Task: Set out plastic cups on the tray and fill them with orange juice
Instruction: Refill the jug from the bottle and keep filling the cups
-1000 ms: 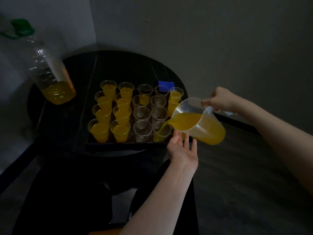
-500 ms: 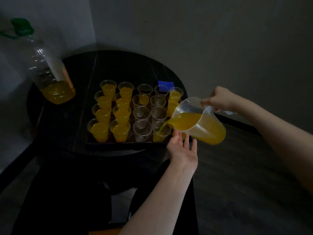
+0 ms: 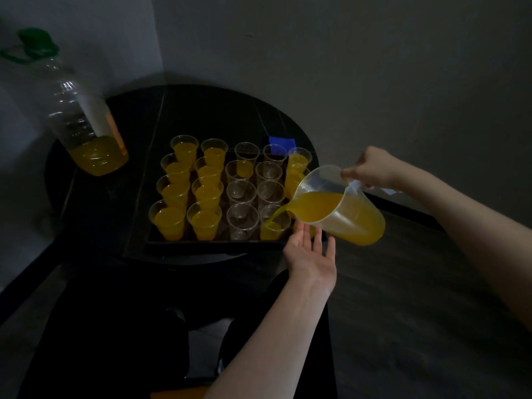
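Note:
A dark tray [image 3: 213, 244] on a round black table holds several clear plastic cups in rows. The two left columns are full of orange juice [image 3: 169, 223]; several middle cups [image 3: 242, 218] are empty. My right hand [image 3: 371, 168] grips the handle of a clear jug [image 3: 342, 205], tilted left, and a thin stream of juice runs from its spout into the front cup [image 3: 275, 224], which is partly filled. My left hand [image 3: 312, 253] is held flat, fingers together, beneath the jug, touching its underside beside the tray's front right corner.
A large clear bottle [image 3: 86, 131] with a green cap and some juice at its bottom stands at the table's left edge [image 3: 54, 180]. A blue object [image 3: 282, 141] lies behind the tray. Grey walls close in behind and left. My dark-clothed legs are below.
The juice level in the front cup under the spout has risen slightly. Both hands and the jug have stayed nearly in place.

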